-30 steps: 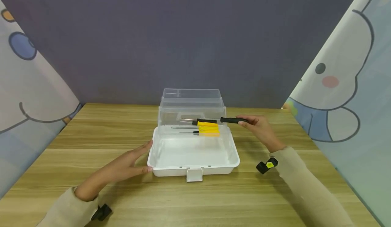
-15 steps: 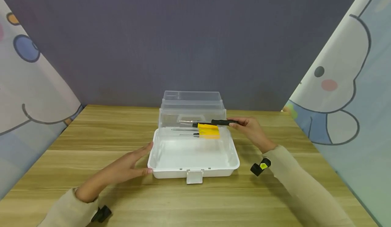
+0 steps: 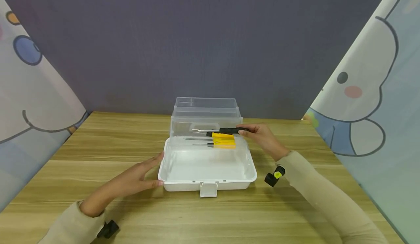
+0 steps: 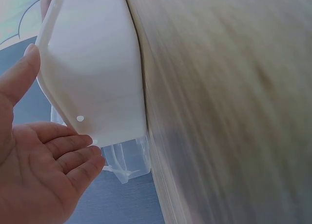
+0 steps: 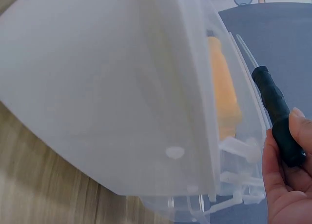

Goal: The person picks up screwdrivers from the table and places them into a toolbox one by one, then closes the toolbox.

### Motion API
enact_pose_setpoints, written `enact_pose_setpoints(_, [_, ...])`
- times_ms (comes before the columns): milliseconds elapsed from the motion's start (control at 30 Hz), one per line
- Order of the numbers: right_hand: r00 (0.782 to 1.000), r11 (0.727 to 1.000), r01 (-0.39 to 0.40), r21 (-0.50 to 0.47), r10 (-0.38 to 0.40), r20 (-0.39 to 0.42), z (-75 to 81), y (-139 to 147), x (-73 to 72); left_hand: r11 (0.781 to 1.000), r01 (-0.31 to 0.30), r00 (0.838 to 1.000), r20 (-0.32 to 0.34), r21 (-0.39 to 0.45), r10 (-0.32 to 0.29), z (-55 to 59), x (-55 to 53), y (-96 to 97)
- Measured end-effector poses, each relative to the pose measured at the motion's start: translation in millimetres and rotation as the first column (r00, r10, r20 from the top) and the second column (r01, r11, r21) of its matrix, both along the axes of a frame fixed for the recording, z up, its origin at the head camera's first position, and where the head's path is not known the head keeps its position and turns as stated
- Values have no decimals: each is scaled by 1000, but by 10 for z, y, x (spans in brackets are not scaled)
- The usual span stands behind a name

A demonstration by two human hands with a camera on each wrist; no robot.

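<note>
A white toolbox (image 3: 208,165) with a raised clear lid stands on the table. My left hand (image 3: 136,178) rests against its left side, thumb and fingers spread and fairly straight; in the left wrist view the fingertips (image 4: 87,141) touch the box wall. A black-handled screwdriver (image 3: 231,130) lies level above the back of the box, its metal shaft pointing left. Its handle end is pinched between thumb and fingers of my right hand (image 3: 260,136). Below it, several yellow-handled screwdrivers (image 3: 224,142) lie in a clear upper tray, with a dark-handled tool partly hidden behind.
Clear stepped trays (image 3: 206,109) rise at the back of the box. A white latch (image 3: 208,189) hangs at the front edge. The wooden table (image 3: 210,218) extends around the box, with a dark wall (image 3: 210,47) behind.
My right hand has moved left with the black screwdriver, which now hangs over the tray instead of reaching out past its right side. My left hand keeps its place on the box.
</note>
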State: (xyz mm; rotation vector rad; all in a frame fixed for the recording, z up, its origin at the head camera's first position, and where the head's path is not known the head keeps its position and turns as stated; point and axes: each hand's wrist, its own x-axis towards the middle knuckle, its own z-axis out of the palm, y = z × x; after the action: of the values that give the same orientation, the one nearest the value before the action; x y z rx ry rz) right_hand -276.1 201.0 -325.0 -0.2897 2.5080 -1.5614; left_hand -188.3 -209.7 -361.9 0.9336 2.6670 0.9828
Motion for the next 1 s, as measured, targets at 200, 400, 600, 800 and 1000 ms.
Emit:
enact_pose_setpoints(200, [1000, 1000, -7, -29, 7, 15, -1, -77, -23, 1000, 1, 1000, 6, -1, -1, -6, -13, -2])
enact_pose_setpoints(400, [1000, 1000, -5, -12, 5, 16, 0, -136, -53, 1000, 2, 1000, 18, 4, -3, -6, -14, -1])
enact_pose_setpoints(600, [999, 999, -40, 5, 40, -21, 10, -202, -56, 1000, 4, 1000, 8, -2, -4, -27, -29, -8])
enact_pose_setpoints(800, [998, 998, -45, 35, 46, -46, 14, -250, -66, 1000, 5, 1000, 15, -7, -5, -23, -38, 3])
enact_pose_setpoints(1000, [996, 996, -49, 71, 54, -69, -1, -309, -77, 1000, 4, 1000, 17, -9, -4, -22, -28, -16])
